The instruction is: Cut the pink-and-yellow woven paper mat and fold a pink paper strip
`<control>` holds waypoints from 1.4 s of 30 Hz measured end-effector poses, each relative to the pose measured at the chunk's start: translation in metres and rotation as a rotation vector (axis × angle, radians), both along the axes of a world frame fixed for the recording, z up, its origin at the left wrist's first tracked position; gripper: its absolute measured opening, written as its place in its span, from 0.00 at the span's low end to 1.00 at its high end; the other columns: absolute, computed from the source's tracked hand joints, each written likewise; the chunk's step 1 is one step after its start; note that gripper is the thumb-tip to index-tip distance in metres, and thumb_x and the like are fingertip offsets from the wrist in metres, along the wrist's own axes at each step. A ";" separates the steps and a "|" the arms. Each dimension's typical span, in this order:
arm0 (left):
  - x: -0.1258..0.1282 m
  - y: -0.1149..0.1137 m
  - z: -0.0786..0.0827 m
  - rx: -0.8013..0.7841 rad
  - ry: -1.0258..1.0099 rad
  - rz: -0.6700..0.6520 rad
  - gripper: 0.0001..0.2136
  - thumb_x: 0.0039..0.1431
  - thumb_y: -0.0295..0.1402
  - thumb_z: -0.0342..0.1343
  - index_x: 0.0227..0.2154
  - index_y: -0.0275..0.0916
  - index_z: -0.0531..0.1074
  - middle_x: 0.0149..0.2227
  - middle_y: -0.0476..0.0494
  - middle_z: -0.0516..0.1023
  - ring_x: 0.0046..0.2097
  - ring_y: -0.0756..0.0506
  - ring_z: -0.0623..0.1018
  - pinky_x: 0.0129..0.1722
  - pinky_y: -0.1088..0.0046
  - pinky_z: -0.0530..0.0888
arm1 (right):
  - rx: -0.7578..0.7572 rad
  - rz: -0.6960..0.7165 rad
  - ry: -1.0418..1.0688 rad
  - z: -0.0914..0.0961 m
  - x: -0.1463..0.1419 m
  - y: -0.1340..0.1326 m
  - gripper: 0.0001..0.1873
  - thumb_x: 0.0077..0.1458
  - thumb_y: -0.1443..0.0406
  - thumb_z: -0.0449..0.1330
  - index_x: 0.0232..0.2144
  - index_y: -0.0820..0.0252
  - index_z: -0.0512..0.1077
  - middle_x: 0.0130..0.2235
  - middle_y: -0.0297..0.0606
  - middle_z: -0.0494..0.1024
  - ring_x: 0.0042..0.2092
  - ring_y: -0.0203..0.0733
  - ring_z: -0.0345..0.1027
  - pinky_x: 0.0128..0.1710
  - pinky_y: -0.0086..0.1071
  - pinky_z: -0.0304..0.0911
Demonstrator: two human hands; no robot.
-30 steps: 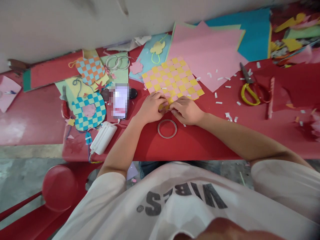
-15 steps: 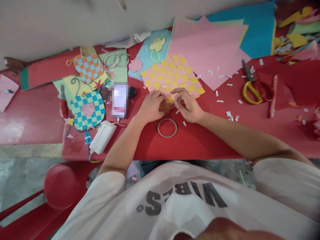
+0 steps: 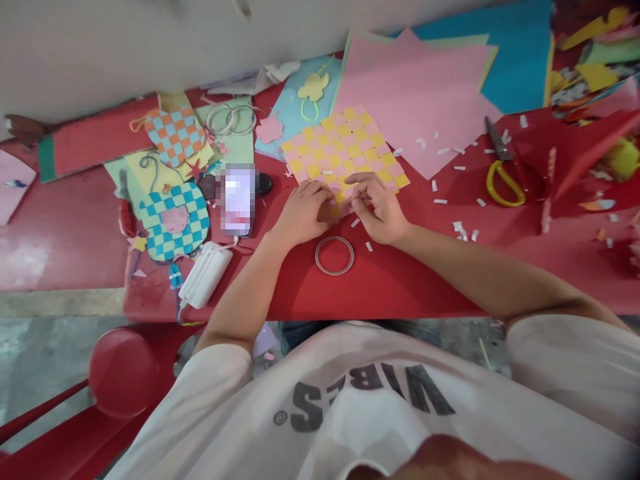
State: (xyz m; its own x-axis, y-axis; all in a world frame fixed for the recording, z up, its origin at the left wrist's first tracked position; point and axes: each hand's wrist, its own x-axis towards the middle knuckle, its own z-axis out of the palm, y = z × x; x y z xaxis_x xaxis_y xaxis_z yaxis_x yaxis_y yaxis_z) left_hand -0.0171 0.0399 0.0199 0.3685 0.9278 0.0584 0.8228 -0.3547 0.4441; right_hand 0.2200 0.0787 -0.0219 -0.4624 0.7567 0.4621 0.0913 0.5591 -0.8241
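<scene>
A pink and yellow woven paper mat (image 3: 350, 143) lies tilted on the red table in front of me. My left hand (image 3: 306, 210) rests over its near left corner, fingers bent and pressing the paper's near edge. At the same near edge, my right hand (image 3: 380, 210) is closed in a pinch, thumb against fingertips. What sits between those fingertips is too small to make out. Just below both hands lies a thin round ring (image 3: 335, 256). Small white paper scraps (image 3: 369, 247) are scattered beside my right hand.
Scissors (image 3: 505, 180) and a striped stick (image 3: 547, 190) lie to the right. Pink paper sheets (image 3: 410, 93) are spread behind the mat. Left are a phone (image 3: 237, 200), a white power bank (image 3: 206, 275), a teal checkered paper piece (image 3: 175, 223) and pliers (image 3: 126, 210).
My right hand's fingers have shifted slightly at the mat's near edge; my left hand stays put. At the far right, red material has risen and a yellow-green thing shows beside it.
</scene>
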 end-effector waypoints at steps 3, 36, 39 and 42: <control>0.001 0.000 0.000 -0.009 0.017 0.019 0.16 0.62 0.38 0.65 0.53 0.42 0.79 0.59 0.37 0.79 0.62 0.32 0.75 0.65 0.48 0.72 | -0.010 -0.184 0.072 -0.004 0.003 0.006 0.08 0.74 0.55 0.60 0.48 0.49 0.71 0.63 0.47 0.71 0.54 0.51 0.77 0.51 0.54 0.82; 0.000 -0.001 -0.006 0.027 0.059 0.027 0.16 0.68 0.41 0.62 0.56 0.44 0.78 0.60 0.37 0.77 0.64 0.32 0.74 0.63 0.48 0.71 | -0.670 -0.204 0.301 0.020 -0.001 -0.022 0.21 0.65 0.42 0.67 0.44 0.46 0.69 0.62 0.34 0.71 0.62 0.49 0.76 0.55 0.46 0.80; 0.001 -0.002 -0.005 0.025 0.062 0.023 0.16 0.69 0.42 0.62 0.56 0.44 0.78 0.60 0.37 0.77 0.64 0.31 0.74 0.63 0.48 0.70 | -0.619 -0.160 0.329 0.014 -0.002 -0.020 0.22 0.65 0.40 0.68 0.43 0.47 0.69 0.65 0.35 0.70 0.64 0.52 0.75 0.58 0.50 0.80; 0.001 -0.003 -0.003 0.026 0.069 0.027 0.16 0.70 0.41 0.60 0.57 0.44 0.78 0.60 0.37 0.78 0.64 0.31 0.74 0.63 0.47 0.70 | -0.553 -0.124 0.340 0.010 -0.003 -0.019 0.22 0.66 0.39 0.65 0.44 0.46 0.70 0.67 0.35 0.69 0.65 0.52 0.74 0.59 0.52 0.80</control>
